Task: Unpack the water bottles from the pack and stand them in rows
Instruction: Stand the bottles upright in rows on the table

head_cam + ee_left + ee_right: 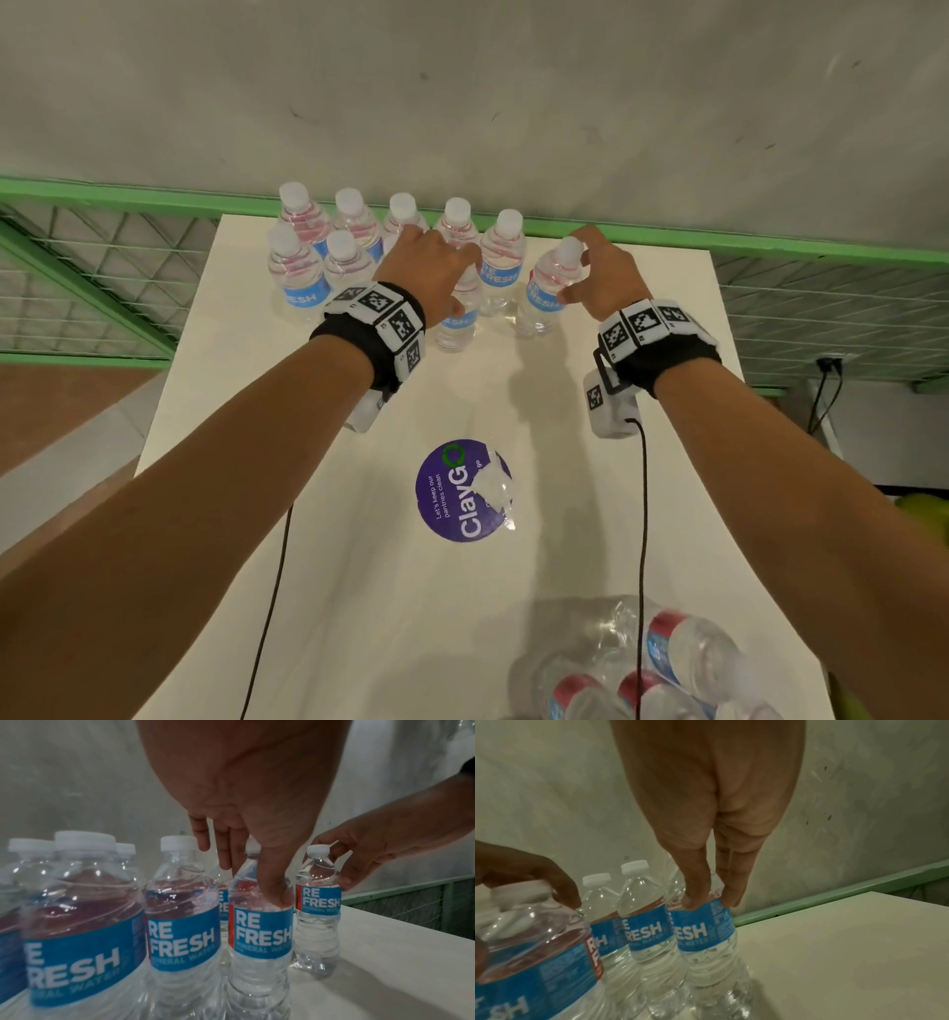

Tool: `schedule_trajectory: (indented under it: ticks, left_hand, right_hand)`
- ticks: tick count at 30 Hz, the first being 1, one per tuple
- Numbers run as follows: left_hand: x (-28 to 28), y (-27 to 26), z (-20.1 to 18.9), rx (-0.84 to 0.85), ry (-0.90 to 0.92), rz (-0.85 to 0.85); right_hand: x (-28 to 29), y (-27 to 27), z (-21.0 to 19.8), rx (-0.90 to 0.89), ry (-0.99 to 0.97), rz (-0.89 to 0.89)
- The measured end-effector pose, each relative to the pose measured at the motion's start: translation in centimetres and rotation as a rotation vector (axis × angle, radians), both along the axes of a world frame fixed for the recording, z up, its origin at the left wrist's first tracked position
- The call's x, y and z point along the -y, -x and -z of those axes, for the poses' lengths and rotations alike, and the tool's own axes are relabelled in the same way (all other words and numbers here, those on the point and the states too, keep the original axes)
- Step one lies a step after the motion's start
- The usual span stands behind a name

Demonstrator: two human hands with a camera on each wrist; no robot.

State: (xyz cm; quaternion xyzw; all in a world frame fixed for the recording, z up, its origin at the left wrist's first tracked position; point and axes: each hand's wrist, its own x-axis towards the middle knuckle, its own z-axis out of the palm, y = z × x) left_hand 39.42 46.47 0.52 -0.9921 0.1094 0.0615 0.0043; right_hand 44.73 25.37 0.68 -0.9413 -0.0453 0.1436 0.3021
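Observation:
Several clear water bottles [349,241] with blue REFRESH labels and white caps stand in two rows at the far end of the white table [318,462]. My left hand [441,272] grips the shoulder of one upright bottle [259,929] in the front row, thumb on its near side and fingers behind it. My right hand [590,272] pinches the neck of the rightmost upright bottle [547,293], thumb and fingers just above its label [703,931]. Both bottles stand on the table. The torn pack [662,668] lies at the near right with several bottles in it.
A round purple ClayGo sticker [452,493] with a scrap of clear plastic [495,493] on it lies mid-table. A green-framed mesh rail [770,252] runs behind the table against a grey wall. Black cables [642,539] hang from both wrists.

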Motion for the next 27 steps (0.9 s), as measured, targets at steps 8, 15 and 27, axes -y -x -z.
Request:
schedule_trajectory:
  ticks: [8,15,27]
  left_hand:
    - [0.0,-0.5,-0.1,-0.05,-0.025,-0.039]
    - [-0.3,-0.5,0.2,-0.06,0.022,-0.011]
    - [-0.5,-0.6,0.1,-0.041,0.027,-0.006]
  right_hand:
    - [-0.6,-1.6,0.5,0.021,-0.004,0.007]
    - [-1.1,-2.0,0.7,0.036,-0.001,-0.014]
    - [-0.5,-2.3,0.5,0.014,0.025,-0.061]
